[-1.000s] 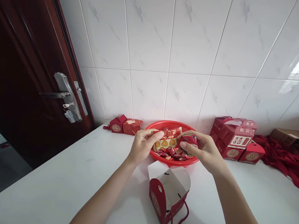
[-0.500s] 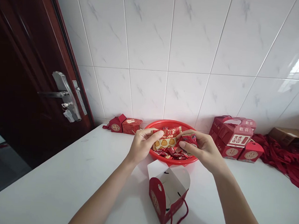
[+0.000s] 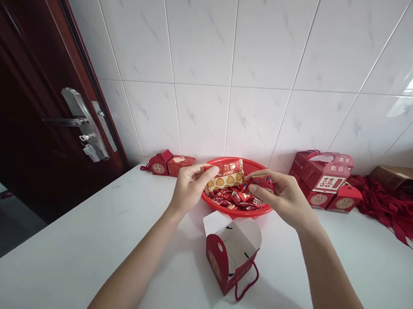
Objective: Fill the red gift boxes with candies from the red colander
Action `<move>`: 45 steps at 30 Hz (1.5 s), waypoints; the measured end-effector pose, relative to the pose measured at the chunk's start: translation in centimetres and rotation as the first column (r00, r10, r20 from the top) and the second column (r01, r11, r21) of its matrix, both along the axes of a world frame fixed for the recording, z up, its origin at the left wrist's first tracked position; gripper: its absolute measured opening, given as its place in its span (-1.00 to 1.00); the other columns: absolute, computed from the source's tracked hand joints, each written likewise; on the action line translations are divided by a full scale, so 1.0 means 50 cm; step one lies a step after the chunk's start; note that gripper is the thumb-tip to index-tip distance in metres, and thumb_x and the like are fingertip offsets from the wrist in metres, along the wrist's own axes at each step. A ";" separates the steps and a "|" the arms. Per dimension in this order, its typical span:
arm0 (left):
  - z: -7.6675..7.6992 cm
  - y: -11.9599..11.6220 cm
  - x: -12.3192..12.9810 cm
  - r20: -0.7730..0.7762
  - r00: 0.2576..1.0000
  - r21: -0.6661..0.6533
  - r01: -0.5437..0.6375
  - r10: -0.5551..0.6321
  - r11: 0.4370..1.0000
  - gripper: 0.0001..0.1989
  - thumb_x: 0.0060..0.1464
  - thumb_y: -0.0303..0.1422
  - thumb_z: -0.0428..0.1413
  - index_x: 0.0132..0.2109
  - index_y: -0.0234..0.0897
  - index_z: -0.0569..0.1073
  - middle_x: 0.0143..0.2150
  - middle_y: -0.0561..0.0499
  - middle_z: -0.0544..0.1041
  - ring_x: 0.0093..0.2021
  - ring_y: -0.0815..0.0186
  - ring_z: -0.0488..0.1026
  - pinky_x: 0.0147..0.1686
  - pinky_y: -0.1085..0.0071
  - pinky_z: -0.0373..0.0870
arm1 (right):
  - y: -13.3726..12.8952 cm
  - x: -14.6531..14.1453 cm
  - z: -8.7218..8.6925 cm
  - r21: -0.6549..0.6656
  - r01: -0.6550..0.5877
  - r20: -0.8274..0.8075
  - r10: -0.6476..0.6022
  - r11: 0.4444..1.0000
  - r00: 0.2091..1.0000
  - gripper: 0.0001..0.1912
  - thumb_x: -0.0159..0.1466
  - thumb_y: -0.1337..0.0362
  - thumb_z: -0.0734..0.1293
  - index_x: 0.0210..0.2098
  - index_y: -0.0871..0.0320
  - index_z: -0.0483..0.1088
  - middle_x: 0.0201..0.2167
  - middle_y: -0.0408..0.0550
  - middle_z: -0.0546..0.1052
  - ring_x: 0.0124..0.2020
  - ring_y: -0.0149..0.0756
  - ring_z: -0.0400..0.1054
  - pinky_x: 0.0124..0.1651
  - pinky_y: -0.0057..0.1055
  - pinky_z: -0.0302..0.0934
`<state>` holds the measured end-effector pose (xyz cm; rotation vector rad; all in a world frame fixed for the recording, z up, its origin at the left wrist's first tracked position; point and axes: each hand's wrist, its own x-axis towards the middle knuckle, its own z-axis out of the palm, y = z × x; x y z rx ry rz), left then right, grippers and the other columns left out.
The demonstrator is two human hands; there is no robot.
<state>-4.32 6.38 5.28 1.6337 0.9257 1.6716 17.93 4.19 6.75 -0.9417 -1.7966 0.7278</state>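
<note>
My left hand [image 3: 191, 185] pinches one end of a red and gold biscuit packet [image 3: 227, 175] with round biscuits printed on it. Beside it, my right hand [image 3: 280, 192] grips a small red wrapped packet [image 3: 261, 181], partly covered by the fingers. Both hands are over a red plastic basket [image 3: 238, 214], which holds several red wrapped sweets [image 3: 236, 198]. In front of the basket stands a red gift box [image 3: 220, 266] with its flaps up, its white inside showing and a dark red cord handle at its right side.
Against the tiled wall stand small red boxes [image 3: 159, 164] at the left and stacked ones [image 3: 325, 180] at the right. Farther right lie a heap of red ribbon [image 3: 387, 205] and a cardboard box [image 3: 403, 178]. A dark door with a handle [image 3: 84, 123] is at the left.
My left hand has moved a little left, away from my right hand, and the biscuit packet shows more fully. The whole scene sits slightly higher in view.
</note>
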 end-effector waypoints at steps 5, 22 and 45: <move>0.008 0.003 -0.010 0.032 0.999 0.049 -0.041 0.040 0.998 -0.79 0.06 -0.23 0.27 -0.41 -0.28 0.63 -0.44 0.02 0.60 -0.39 0.33 0.50 -0.39 0.46 0.44 | -0.017 -0.004 0.006 -0.116 -0.046 0.198 0.068 0.992 0.978 -0.79 0.27 0.15 0.38 -0.22 0.13 0.58 -0.38 -0.09 0.58 -0.40 -0.30 0.41 -0.40 -0.40 0.26; 0.008 0.002 -0.013 -0.024 0.999 0.004 -0.042 0.042 0.999 -0.76 0.03 -0.19 0.28 -0.38 -0.30 0.64 -0.42 -0.01 0.60 -0.36 0.29 0.52 -0.37 0.43 0.47 | -0.021 -0.020 -0.002 -0.358 -0.077 0.282 0.187 0.930 0.941 -0.71 0.25 0.19 0.36 -0.50 0.11 0.19 -0.57 -0.23 0.39 -0.64 -0.43 0.32 -0.58 -0.45 0.09; 0.009 -0.005 -0.025 -0.385 0.923 -0.017 -0.014 0.006 1.000 -0.68 0.17 -0.13 0.19 -0.20 -0.31 0.65 -0.23 -0.08 0.66 -0.18 0.18 0.56 -0.22 0.38 0.47 | -0.064 -0.076 -0.027 -0.371 -0.596 0.605 0.672 0.712 0.427 -0.90 0.32 0.43 0.29 -0.28 0.18 0.46 -0.35 -0.10 0.58 -0.36 -0.38 0.37 -0.38 -0.49 0.10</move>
